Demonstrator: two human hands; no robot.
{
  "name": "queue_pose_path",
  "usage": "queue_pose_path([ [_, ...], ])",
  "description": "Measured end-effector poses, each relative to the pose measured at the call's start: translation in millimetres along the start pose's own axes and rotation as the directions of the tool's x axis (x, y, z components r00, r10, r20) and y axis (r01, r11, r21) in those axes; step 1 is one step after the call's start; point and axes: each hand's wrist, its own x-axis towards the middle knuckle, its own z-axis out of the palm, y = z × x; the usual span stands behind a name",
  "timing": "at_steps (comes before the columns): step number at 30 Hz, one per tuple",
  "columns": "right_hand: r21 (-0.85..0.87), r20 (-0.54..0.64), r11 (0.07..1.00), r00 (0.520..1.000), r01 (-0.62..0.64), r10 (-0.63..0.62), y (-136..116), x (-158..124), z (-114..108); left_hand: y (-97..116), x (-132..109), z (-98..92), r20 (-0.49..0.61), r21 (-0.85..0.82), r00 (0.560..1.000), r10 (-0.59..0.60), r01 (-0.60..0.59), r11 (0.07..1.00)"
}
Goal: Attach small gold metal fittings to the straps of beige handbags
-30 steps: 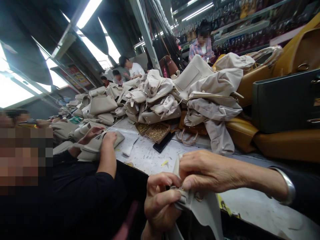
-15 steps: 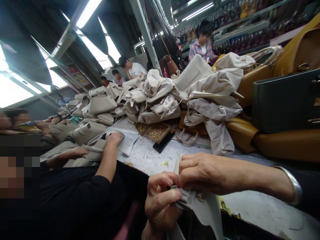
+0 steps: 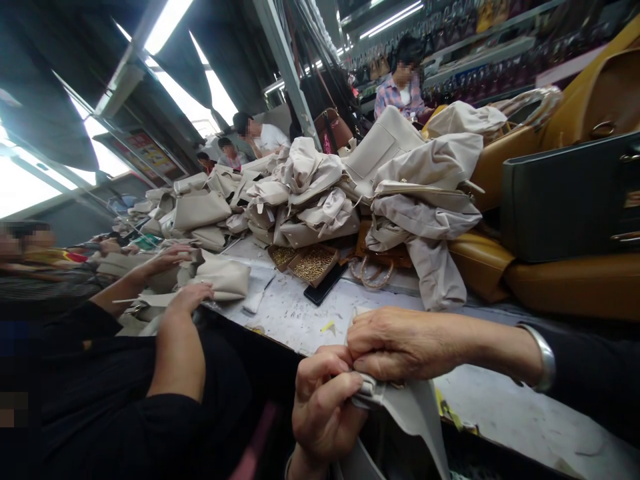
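At the near edge of the white table (image 3: pixel 300 310), both my hands grip a beige bag piece (image 3: pixel 415 413). My left hand (image 3: pixel 323 407) pinches its folded top edge from below, fingers curled. Above it, my right hand (image 3: pixel 400 343) presses down on the same edge with thumb and fingers closed; a silver bangle (image 3: pixel 545 363) circles that wrist. The rest of the piece hangs down below the table edge.
A co-worker in black (image 3: pixel 165 373) on my left handles a beige bag (image 3: pixel 223 277). Piles of beige bags (image 3: pixel 310 193), two trays of small gold hardware (image 3: pixel 313 263), a black phone (image 3: pixel 327 283), tan bags (image 3: pixel 575 283) and a dark green bag (image 3: pixel 565 200) crowd the table.
My hands kept hold of the beige piece and shifted slightly left. The co-worker pulled both arms back and the beige bag in front of them moved.
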Motion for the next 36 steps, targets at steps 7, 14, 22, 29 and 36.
queue_pose_path([
  [7,0.056,0.061,0.997,0.997,-0.050,0.046,5,-1,1,-3,-5,-0.4,0.013,0.016,1.000,-0.018,0.018,1.000],
  [14,-0.119,-0.044,0.993,0.999,0.025,-0.031,-3,-12,-6,-10,-5,-5.8,0.034,-0.060,0.999,-0.038,0.040,0.997],
  [22,-0.352,-0.006,0.919,0.981,0.178,-0.192,-2,-12,4,-7,-2,-6.7,0.031,-0.045,0.999,-0.027,0.029,0.999],
  [29,-0.181,0.017,0.982,0.998,0.057,-0.055,-6,-6,2,3,10,-1.3,0.063,-0.069,0.998,0.019,-0.014,0.998],
  [36,-0.100,0.017,0.994,0.999,-0.037,0.039,5,-9,8,4,13,6.7,0.150,-0.044,0.987,0.053,-0.047,0.998],
])
